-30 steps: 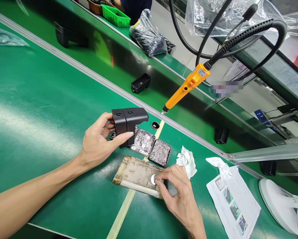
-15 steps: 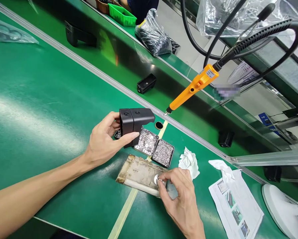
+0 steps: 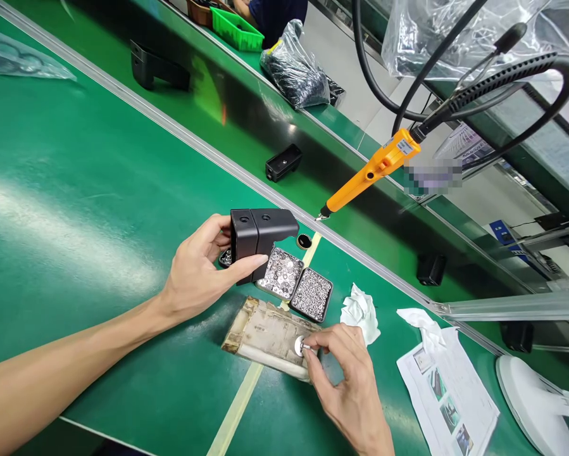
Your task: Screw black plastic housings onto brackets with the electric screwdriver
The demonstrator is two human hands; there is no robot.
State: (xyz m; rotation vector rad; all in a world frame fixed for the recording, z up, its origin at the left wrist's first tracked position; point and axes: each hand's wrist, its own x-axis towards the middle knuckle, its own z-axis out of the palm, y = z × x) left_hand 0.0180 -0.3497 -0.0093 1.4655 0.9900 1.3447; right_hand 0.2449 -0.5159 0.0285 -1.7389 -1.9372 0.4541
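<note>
My left hand (image 3: 201, 269) grips a black plastic housing (image 3: 258, 237), its thumb across the front and its fingers behind. Two round holes show on the housing's top face. My right hand (image 3: 348, 370) pinches a small metal screw (image 3: 304, 346) between thumb and forefinger. The screw touches or stands close to a white round spot (image 3: 299, 345) on a worn, stained block (image 3: 269, 339); I cannot tell whether they touch. Behind the block lie a tray of washers (image 3: 281, 272) and a tray of small nuts or rings (image 3: 311, 295). A third tray is mostly hidden by the housing.
An orange electric screwdriver (image 3: 372, 174) hangs from a cable above the bench's far rail. Crumpled white tissue (image 3: 360, 313) and printed sheets (image 3: 448, 392) lie to the right, beside a white base (image 3: 526, 399). Black parts (image 3: 284, 162) sit on the strip beyond the rail. A co-worker (image 3: 279, 19) is at the back.
The view has shifted slightly. Both hands keep nearly the same pose, and the right fingertips sit a little further off the white spot, with the screw showing more.
</note>
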